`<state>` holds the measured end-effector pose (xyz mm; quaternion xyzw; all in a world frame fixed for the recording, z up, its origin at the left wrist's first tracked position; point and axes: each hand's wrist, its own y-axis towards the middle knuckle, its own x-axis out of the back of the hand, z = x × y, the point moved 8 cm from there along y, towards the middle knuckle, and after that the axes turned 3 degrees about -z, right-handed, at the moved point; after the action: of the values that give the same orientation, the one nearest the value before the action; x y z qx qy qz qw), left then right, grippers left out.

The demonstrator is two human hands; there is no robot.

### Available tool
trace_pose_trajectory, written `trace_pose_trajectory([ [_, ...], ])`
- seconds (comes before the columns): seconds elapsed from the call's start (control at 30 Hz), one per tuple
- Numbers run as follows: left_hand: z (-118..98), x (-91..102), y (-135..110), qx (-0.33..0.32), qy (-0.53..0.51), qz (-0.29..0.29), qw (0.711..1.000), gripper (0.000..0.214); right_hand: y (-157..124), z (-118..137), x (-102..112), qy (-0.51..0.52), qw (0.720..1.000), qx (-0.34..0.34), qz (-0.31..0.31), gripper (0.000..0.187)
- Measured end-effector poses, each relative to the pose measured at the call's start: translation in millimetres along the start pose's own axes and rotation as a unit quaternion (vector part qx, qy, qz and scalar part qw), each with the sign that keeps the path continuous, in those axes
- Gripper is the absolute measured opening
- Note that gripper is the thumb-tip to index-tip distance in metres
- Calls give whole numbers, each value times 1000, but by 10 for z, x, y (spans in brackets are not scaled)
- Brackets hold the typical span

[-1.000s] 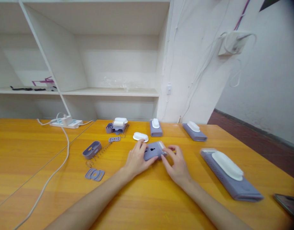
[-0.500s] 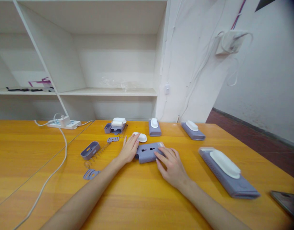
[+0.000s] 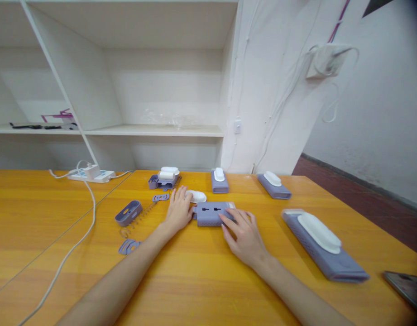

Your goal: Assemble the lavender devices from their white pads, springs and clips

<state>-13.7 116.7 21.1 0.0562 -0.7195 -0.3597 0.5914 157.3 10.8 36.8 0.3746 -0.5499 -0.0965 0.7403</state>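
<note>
A grey-purple plastic housing [image 3: 211, 218] with two dark keyhole-shaped slots lies in front of me, slots facing up. My right hand [image 3: 244, 233] grips its right end, thumb at the near edge and fingers over the top. Just behind the housing is a white oval plastic part [image 3: 197, 196]. My left hand [image 3: 179, 210] has its fingers stretched out, fingertips at the left end of that white part. Its thumb side is close to the housing's left tab. Further left lie a grey-purple oval shell [image 3: 128, 213], a coil spring [image 3: 140, 216] and slotted flat pieces [image 3: 129, 246].
Several housings topped with white oval parts stand around, including a near-right one [image 3: 317, 240] and a back one [image 3: 219, 181]. More loose parts [image 3: 165, 179] sit at the back left. A power strip [image 3: 93, 174] trails a white cable. A phone [image 3: 407, 285] lies at far right.
My left hand has moved left off the housing, and the white part has shifted slightly left. The housing has turned straighter, its slots more level. My right hand has barely moved.
</note>
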Motion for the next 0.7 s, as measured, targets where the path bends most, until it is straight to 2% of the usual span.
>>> trace_pose_trajectory([
  [0.07,-19,-21,1,-19,-20,7,1000,18,0,2,-3,4,1000,3,2,29],
  [0.13,0,-47,5,-11,-41,20,999,11,-2,3,-7,7,1000,4,5,30],
  [0.23,97,-44,9,47,-66,13,997,12,-4,1,-3,9,1000,6,2,30],
  [0.33,220,-33,5,106,-142,-20,984,16,-3,0,3,12,1000,7,-5,30],
  [0.4,357,-38,-6,162,-225,-56,959,17,-2,-2,-1,14,1000,7,-5,30],
  [0.53,607,-66,-49,280,-376,-140,872,23,-3,-10,-14,16,1000,4,3,30],
  [0.6,575,-47,-33,291,-407,-155,852,26,-4,-10,-11,18,1000,5,2,30],
  [0.7,353,55,3,261,-430,-156,850,25,-4,-6,-7,20,1000,9,-1,30],
])
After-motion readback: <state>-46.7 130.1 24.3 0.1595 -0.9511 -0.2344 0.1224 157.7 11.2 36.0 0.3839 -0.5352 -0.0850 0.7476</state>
